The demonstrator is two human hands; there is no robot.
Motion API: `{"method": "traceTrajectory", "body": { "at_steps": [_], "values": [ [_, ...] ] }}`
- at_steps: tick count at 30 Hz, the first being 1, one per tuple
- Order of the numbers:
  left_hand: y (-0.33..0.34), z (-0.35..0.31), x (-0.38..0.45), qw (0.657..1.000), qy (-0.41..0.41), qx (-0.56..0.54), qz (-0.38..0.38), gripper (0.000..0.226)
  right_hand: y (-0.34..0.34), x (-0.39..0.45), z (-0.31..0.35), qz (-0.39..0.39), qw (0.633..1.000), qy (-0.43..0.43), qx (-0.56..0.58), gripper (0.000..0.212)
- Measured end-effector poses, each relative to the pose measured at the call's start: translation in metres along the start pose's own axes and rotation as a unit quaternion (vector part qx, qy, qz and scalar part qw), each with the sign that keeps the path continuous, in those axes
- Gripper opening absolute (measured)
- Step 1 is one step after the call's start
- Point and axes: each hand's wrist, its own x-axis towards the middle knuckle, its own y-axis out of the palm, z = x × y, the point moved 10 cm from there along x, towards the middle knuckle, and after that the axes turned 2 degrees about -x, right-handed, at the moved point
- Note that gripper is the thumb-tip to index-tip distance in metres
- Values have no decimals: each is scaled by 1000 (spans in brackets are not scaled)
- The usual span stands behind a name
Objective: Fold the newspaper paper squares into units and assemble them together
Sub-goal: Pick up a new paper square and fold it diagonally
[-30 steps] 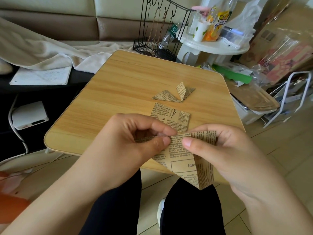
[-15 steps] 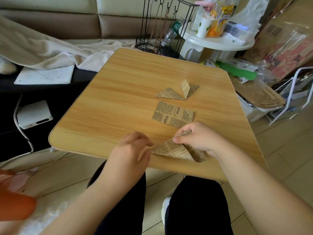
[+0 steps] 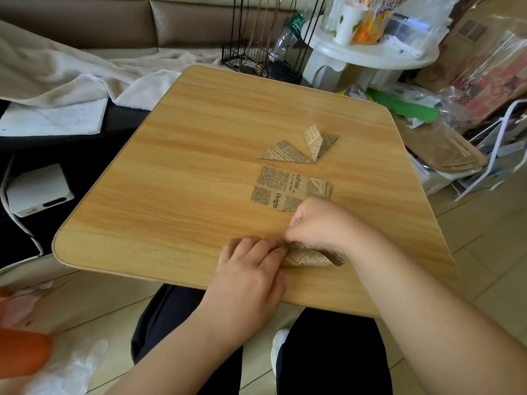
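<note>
A partly folded newspaper-print piece (image 3: 310, 256) lies near the front edge of the wooden table (image 3: 185, 172). My left hand (image 3: 251, 269) presses its left corner with curled fingers. My right hand (image 3: 319, 223) pinches the piece's upper edge and covers much of it. Just behind my right hand lies a flat newspaper square (image 3: 281, 188). Farther back sit two folded triangular units (image 3: 299, 148), one lying flat and one with a flap standing up.
A black wire rack (image 3: 265, 52) stands at the table's far edge. A white round side table (image 3: 373, 57) with cups and a bottle is at the back right. Clutter and a white wire stand (image 3: 496, 149) lie right; a sofa with a blanket (image 3: 71, 72) is at the left.
The folded piece came down from in front of me onto the table near its front edge. Both hands followed and now hold it against the tabletop, closer together than half a second ago.
</note>
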Motion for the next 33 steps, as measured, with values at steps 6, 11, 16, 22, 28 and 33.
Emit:
{"method": "traceTrajectory", "body": {
  "at_steps": [6,11,16,22,28,33],
  "values": [
    [1,2,3,1000,-18,-8,-3,36,-11,0,4,-66,989,-2,-130,32],
    [0,4,5,999,-29,-10,-11,36,-31,-49,9,-226,955,-192,17,16],
    [2,6,6,999,-42,-4,-6,37,17,-85,-1,-253,936,-236,-61,40],
    [1,5,8,999,-53,6,3,39,33,-101,-6,-319,914,-230,-102,35],
    [1,8,10,998,-60,-2,-1,40,38,-114,-10,-343,896,-258,-116,33],
    [0,8,11,998,-57,7,-15,39,26,-112,-11,-378,888,-256,-56,22]
  ]
}}
